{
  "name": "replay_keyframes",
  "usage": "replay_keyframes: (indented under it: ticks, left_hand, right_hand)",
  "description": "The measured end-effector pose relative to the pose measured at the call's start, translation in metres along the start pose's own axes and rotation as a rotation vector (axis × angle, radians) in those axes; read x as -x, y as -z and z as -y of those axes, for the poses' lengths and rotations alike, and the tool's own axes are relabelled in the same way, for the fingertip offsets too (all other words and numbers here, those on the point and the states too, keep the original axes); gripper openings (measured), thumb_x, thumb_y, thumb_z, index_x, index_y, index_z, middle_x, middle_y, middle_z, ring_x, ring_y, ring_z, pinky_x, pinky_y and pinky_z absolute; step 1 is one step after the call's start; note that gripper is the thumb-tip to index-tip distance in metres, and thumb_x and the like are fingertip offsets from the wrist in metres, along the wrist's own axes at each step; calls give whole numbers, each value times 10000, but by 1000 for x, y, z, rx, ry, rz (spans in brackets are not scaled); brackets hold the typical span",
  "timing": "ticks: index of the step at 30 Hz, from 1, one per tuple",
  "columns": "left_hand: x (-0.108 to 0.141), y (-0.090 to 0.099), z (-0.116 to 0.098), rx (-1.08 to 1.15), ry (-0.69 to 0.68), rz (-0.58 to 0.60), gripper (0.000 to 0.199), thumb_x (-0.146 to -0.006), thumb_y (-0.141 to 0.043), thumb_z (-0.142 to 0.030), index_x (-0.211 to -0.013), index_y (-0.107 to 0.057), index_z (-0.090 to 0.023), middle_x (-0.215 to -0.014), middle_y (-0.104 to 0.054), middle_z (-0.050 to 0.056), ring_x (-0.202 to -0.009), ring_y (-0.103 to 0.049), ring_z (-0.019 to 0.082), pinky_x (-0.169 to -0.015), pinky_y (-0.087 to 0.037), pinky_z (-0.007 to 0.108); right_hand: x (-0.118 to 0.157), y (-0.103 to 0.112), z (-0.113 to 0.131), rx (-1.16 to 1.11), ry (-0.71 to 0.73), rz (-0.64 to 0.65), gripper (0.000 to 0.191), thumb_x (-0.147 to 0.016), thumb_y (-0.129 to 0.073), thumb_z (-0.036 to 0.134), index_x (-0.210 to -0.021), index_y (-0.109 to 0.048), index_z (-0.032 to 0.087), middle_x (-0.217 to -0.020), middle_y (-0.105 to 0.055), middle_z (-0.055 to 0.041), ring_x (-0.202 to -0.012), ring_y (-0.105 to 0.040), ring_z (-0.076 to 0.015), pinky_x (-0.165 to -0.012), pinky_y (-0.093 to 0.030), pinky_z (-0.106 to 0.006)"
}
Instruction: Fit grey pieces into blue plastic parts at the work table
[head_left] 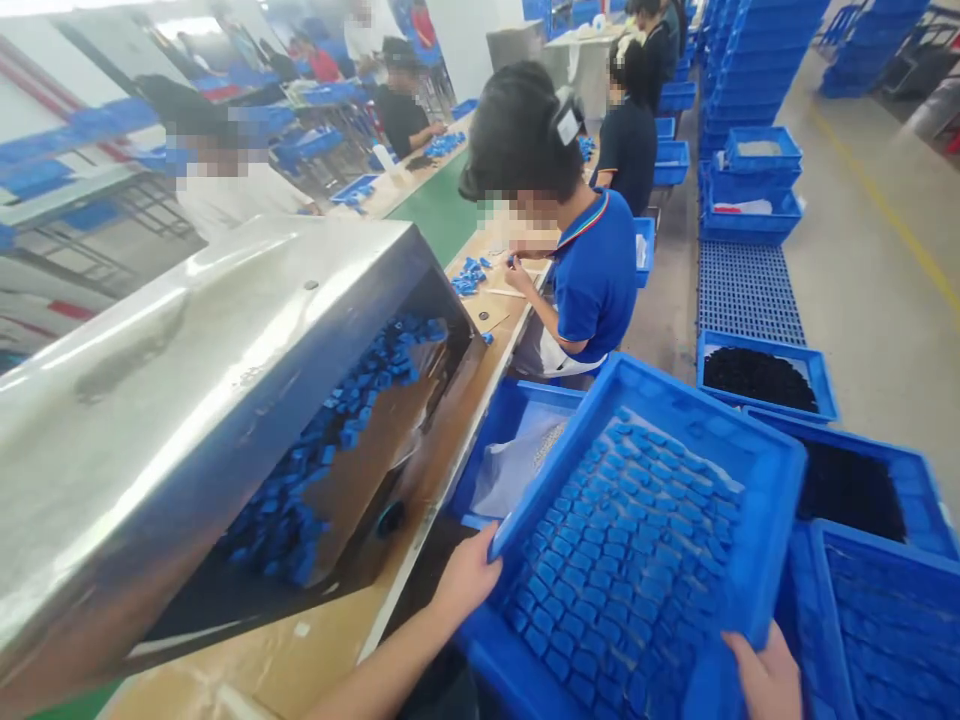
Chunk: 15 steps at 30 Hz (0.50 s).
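Note:
My left hand (466,572) grips the left rim of a blue plastic tray (757,470), its fingers wrapped over the edge. On the near right side of that tray, my right hand (766,672) holds the rim, with the thumb over the top. Rows of small blue pieces (600,560) lie inside the tray on a whitish sheet. The tray is tilted in the view and overlaps another blue bin (469,490) that holds a white bag.
A metal hood (225,330) covers loose blue pieces (300,500) on the bench at left. A person in a blue shirt (600,270) sits ahead. Bins with black pieces (757,378) and a blue-filled tray (892,620) stand at right, stacked bins (757,60) behind.

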<state>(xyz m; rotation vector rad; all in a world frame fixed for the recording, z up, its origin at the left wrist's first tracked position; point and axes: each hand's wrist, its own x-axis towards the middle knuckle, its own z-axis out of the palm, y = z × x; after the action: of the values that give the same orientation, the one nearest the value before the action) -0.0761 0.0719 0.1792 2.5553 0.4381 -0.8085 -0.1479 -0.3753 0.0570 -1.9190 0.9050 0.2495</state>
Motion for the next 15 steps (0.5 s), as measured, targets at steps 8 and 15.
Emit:
replay_keyframes:
  ticks: [8, 15]
  left_hand:
    - [-15, -8, 83, 23, 185, -43, 249, -861, -512, -87, -1041, -570, -249, -922, -711, -21, -960, -702, 206, -829, -459, 254]
    - [-1, -11, 87, -66, 38, -351, 448, -947, -473, -194, -1385, -500, -286, -1463, -591, 82, -1396, -529, 280, -1134, -443, 439]
  right_hand:
    - [-35, -117, 59, -68, 173, 189, 602, -625, -605, 468, -1128, -694, 150, -1054, -785, -121, -1055, -715, -363, -895, -595, -416]
    - [-46, -136, 98, 192, 348, 110, 686, -811, -566, 497, -1379, -559, 113, -1358, -647, -182, -1269, -608, -352, -1084, -501, -474]
